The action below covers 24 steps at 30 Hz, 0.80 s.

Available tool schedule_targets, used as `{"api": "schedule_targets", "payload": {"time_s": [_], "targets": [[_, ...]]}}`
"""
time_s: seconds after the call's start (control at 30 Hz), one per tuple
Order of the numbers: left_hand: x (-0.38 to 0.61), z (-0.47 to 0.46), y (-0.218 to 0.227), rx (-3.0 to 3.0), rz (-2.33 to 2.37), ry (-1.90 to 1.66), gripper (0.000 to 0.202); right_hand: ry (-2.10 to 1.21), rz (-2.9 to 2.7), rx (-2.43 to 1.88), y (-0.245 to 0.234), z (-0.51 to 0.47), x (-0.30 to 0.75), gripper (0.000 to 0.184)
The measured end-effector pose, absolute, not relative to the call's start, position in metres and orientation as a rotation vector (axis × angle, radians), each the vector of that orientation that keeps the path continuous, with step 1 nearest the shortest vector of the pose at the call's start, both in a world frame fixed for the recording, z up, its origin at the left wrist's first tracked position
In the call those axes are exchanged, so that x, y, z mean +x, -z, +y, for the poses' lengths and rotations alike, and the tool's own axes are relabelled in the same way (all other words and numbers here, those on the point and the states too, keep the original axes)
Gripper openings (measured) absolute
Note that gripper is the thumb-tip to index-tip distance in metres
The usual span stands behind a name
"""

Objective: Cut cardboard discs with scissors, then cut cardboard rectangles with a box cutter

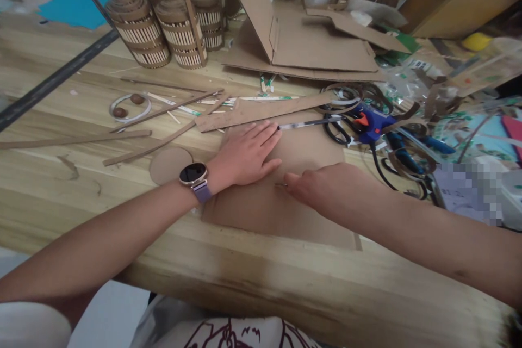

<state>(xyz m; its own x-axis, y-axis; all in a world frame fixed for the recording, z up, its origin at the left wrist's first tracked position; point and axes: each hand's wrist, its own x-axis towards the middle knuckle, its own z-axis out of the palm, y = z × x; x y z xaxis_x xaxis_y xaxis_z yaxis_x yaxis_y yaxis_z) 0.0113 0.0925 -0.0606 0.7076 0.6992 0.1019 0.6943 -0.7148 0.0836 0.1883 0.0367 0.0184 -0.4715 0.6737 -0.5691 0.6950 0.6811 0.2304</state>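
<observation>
A flat brown cardboard sheet [261, 212] lies on the wooden table in front of me. My left hand [248, 155] rests flat on its upper part, fingers stretched out, a watch on the wrist. Just to its right, my right hand [308, 185] is closed low over the sheet. A thin pointed tool [280, 185] pokes out of its fingertips toward the left; most of it is hidden in the hand. Beyond my left fingertips lie a pen [305, 123] and a long cardboard strip [265, 112]. A cardboard disc [169, 165] lies left of the sheet, partly behind my wrist.
Bamboo-slat lantern-like pieces [138, 27] stand at the back left. A folded cardboard box [314, 49] lies at the back middle. To the right are a blue glue gun [375, 122], its cable and scraps. Brown strips [163, 144] and a white ring [116, 103] lie left.
</observation>
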Motion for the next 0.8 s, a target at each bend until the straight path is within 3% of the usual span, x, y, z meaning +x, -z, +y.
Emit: {"api": "schedule_targets", "payload": {"time_s": [0.8], "targets": [[0.010,0.093,0.062,2.885,1.154,-0.178,0.065,0.011,2.306,1.072,-0.014,0.032,0.201,0.037]]}}
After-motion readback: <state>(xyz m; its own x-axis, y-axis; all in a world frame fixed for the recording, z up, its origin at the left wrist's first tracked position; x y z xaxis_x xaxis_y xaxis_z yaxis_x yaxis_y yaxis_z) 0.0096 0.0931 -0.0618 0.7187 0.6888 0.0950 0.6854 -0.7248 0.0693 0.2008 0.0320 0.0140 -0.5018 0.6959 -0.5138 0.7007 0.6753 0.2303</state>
